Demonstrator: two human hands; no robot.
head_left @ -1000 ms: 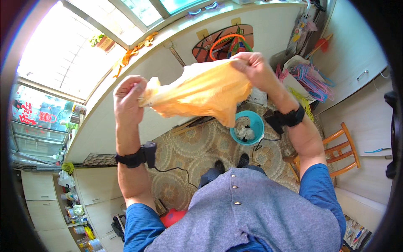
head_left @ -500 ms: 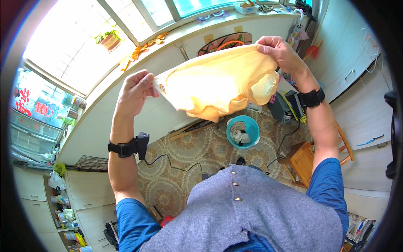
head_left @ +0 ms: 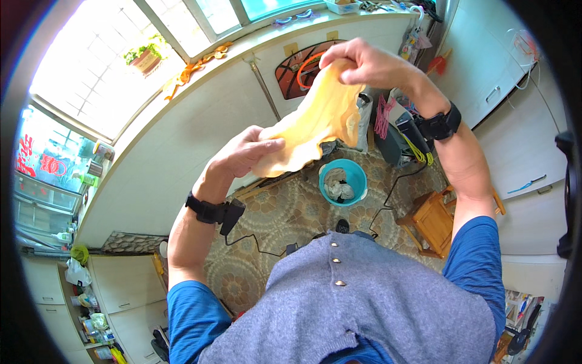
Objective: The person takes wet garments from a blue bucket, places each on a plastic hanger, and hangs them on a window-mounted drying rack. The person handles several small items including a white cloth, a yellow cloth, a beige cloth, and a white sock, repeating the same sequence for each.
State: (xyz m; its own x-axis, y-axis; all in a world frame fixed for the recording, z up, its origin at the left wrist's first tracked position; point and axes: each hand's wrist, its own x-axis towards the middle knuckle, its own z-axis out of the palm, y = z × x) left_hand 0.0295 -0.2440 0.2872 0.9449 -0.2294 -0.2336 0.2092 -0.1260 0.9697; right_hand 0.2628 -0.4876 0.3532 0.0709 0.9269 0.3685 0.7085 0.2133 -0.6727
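A soft yellow-orange piece of cloth (head_left: 309,124) hangs in the air between my hands, slanting from lower left to upper right. My left hand (head_left: 242,153) grips its lower left end, thumb on top. At the upper right end, my right hand (head_left: 374,64) pinches a bunched edge between thumb and fingers. Whether the cloth is a garment cannot be made out. Below it on the floor stands a turquoise bucket (head_left: 359,177) with crumpled grey-white cloth (head_left: 337,187) inside.
A wooden stool (head_left: 421,221) is on the right, near pale cabinets (head_left: 518,161). Orange peel-like strips (head_left: 182,79) lie along the windowsill. A small basketball hoop board (head_left: 290,79) leans at the wall. A cable (head_left: 254,239) hangs from my left wrist band.
My hands have come closer together and the left one has dropped. The cloth, stretched wide before, is now slanted and gathered, and lit less brightly.
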